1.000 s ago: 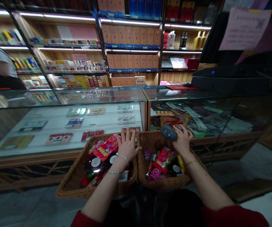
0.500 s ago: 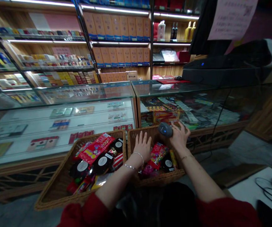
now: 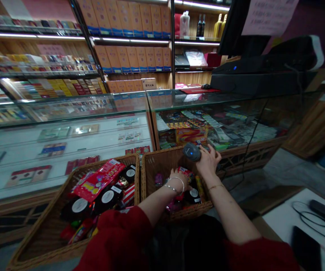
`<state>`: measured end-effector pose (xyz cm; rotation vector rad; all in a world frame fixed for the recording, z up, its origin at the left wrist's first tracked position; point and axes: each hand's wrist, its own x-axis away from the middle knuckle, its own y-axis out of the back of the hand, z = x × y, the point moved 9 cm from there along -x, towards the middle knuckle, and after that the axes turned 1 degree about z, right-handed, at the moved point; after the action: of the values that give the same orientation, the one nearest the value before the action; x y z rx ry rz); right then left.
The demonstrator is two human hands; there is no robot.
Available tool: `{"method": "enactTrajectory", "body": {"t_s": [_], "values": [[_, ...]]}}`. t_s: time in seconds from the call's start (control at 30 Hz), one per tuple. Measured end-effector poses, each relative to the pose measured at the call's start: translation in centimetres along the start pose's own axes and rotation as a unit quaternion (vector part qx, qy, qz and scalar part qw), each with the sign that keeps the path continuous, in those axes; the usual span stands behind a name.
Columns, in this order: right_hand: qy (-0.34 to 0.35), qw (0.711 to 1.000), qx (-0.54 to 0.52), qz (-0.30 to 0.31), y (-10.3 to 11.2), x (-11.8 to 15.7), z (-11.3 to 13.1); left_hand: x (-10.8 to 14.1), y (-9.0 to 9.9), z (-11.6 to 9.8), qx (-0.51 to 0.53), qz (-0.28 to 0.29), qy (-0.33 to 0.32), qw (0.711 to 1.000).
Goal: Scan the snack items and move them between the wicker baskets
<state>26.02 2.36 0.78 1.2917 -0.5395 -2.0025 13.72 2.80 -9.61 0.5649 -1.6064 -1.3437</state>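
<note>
My left hand (image 3: 180,177), with silver bracelets at its wrist, is down in the right wicker basket (image 3: 156,161). Its fingers curl over a red candy packet (image 3: 186,171); their tips are partly hidden. In my right hand (image 3: 208,161) is a dark grey barcode scanner (image 3: 192,151) with a blue light, held above the basket's far right side. Around my left hand lie a round black pack with a white label (image 3: 193,195), a yellow tube-like pack (image 3: 200,185) and a small purple item (image 3: 158,180).
The left wicker basket (image 3: 31,235) holds a large red packet (image 3: 98,180), several round black packs and other sweets. Behind stands a glass display counter (image 3: 117,107) with a dark register (image 3: 252,84) on top. A white surface (image 3: 282,214) with cables and a black phone-like slab (image 3: 306,244) is at right.
My left hand has gone from spread fingers above the right basket down onto the red packet inside. The purple item now shows at its left. My right hand keeps the scanner; the view has shifted.
</note>
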Motion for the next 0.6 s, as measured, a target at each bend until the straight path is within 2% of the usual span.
{"method": "enactTrajectory", "body": {"t_s": [0.27,0.6], "values": [[-0.025,0.999,-0.028,-0.005,0.0,-0.3,-0.6,0.1,0.1,-0.7,0.011,-0.034,0.019,0.999],[-0.032,0.999,-0.043,-0.011,0.0,-0.3,-0.8,-0.8,-0.7,0.7,0.074,-0.004,0.081,0.994]]}}
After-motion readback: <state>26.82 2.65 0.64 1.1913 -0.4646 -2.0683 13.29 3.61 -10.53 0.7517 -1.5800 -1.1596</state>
